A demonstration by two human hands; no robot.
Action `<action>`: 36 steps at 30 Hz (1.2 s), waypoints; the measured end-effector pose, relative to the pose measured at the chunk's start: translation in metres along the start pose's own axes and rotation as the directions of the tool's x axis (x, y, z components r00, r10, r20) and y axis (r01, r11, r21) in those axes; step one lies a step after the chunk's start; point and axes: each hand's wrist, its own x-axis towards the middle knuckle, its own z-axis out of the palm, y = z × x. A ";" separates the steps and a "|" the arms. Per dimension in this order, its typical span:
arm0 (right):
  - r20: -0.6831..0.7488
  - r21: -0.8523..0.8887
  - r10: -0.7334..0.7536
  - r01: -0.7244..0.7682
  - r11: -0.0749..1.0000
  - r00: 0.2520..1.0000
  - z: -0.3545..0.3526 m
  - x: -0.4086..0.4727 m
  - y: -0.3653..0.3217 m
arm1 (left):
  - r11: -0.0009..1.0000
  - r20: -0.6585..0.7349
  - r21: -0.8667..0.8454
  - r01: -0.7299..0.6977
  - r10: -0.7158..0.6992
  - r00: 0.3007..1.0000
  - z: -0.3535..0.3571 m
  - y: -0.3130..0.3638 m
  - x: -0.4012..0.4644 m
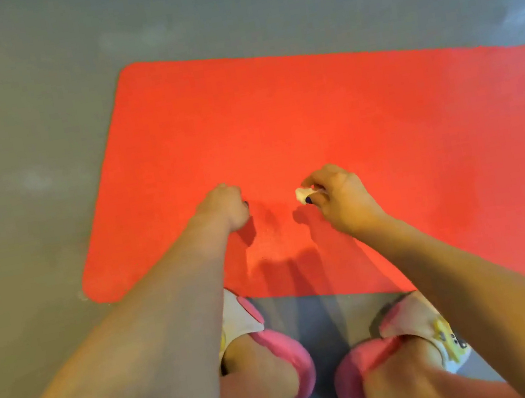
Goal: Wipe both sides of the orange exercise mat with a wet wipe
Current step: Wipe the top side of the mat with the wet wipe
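Note:
The orange exercise mat (pixel 328 125) lies flat on the grey floor and runs off the right edge of the view. My right hand (pixel 337 196) hovers over the mat's near part and pinches a small crumpled white wet wipe (pixel 301 194) between thumb and fingers. My left hand (pixel 226 206) is a little to the left of it, over the mat, with its fingers curled under; nothing shows in it. Both hands cast shadows on the mat below them.
The grey floor (pixel 20 152) surrounds the mat on the left and far sides. My two feet in pink and white slippers (pixel 272 346) (pixel 411 330) stand on the floor at the mat's near edge.

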 end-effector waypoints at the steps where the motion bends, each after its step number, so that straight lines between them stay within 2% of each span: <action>1: -0.011 0.022 0.008 -0.008 1.000 1.000 0.014 0.002 0.010 | 0.997 -0.030 -0.070 0.029 -0.031 0.999 0.007 -0.005 0.015; 5: -0.021 0.088 0.051 -0.048 0.995 0.999 0.067 0.014 0.045 | 0.962 -0.212 -0.235 0.139 -0.190 0.958 0.028 -0.023 0.063; 8: -0.049 0.072 -0.031 0.034 0.997 0.998 0.092 0.021 0.061 | 0.933 -0.307 -0.294 0.205 -0.295 0.905 0.047 -0.031 0.086; 11: -0.115 0.048 -0.056 0.062 0.997 0.992 0.104 0.026 0.074 | 0.928 -0.387 -0.272 0.256 -0.349 0.853 0.073 -0.033 0.098; 14: -0.216 0.045 0.020 -0.011 0.999 0.976 0.110 0.027 0.081 | 0.942 -0.508 -0.228 0.246 -0.331 0.795 0.092 -0.034 0.097; 17: -0.301 0.007 0.010 -0.009 1.000 0.953 0.127 0.030 0.067 | 0.940 -0.545 -0.237 0.246 -0.339 0.767 0.097 -0.035 0.097; 22: -0.182 0.029 -0.176 0.184 0.983 0.967 0.167 0.080 0.000 | 0.940 -0.560 -0.261 0.219 -0.332 0.759 0.101 -0.038 0.099; 24: -0.152 -0.033 -0.250 0.248 0.968 0.956 0.163 0.087 0.006 | 0.942 -0.561 -0.257 0.216 -0.328 0.760 0.100 -0.039 0.098; 26: -0.219 -0.037 -0.188 0.185 0.982 0.957 0.145 0.079 0.038 | 0.942 -0.560 -0.252 0.223 -0.330 0.760 0.098 -0.038 0.097; 28: -0.352 -0.008 -0.031 0.030 1.000 0.935 0.125 0.063 0.066 | 0.940 -0.560 -0.246 0.237 -0.338 0.757 0.098 -0.036 0.096; 30: -0.440 0.023 0.079 -0.077 0.997 0.895 0.126 0.062 0.065 | 0.939 -0.570 -0.246 0.241 -0.341 0.747 0.099 -0.034 0.097; 31: -0.451 0.044 0.083 -0.070 0.997 0.889 0.134 0.070 0.052 | 0.939 -0.574 -0.246 0.240 -0.341 0.745 0.099 -0.034 0.097; 33: -0.409 0.072 0.004 0.028 0.997 0.912 0.155 0.098 0.017 | 0.940 -0.584 -0.254 0.229 -0.338 0.738 0.100 -0.036 0.098; 36: -0.269 0.026 -0.203 0.218 0.976 0.942 0.166 0.134 -0.010 | 0.942 -0.594 -0.266 0.203 -0.326 0.735 0.102 -0.037 0.097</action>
